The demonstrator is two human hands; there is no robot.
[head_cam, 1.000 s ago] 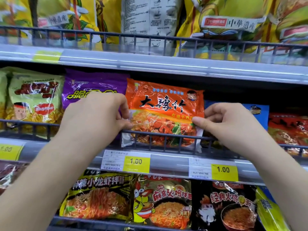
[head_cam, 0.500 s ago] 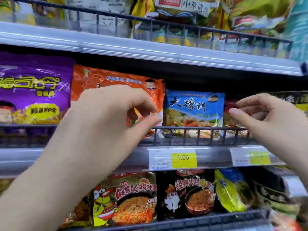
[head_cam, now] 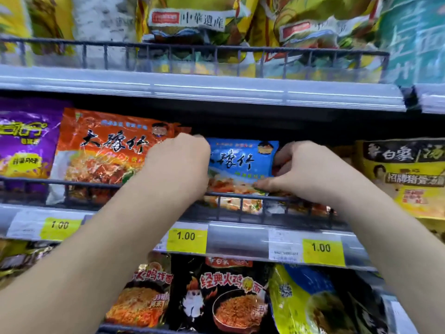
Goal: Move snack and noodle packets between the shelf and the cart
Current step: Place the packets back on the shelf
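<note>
A blue noodle packet [head_cam: 240,162] stands upright on the middle shelf behind a dark wire rail [head_cam: 91,183]. My left hand [head_cam: 179,162] grips its left edge with curled fingers. My right hand [head_cam: 303,172] pinches its right edge, thumb on the packet's front. Left of it stands an orange noodle packet [head_cam: 106,150], which neither hand touches. The cart is not in view.
A purple packet [head_cam: 24,145] is at far left, a yellow-and-black one [head_cam: 404,174] at far right. Yellow bags [head_cam: 197,22] fill the top shelf. Black, orange and yellow packets [head_cam: 228,295] line the lower shelf. Yellow 1.00 price tags [head_cam: 186,237] run along the shelf edge.
The view shifted right along the shelf. Both hands left the orange packet, moved right and took hold of the blue packet's two sides.
</note>
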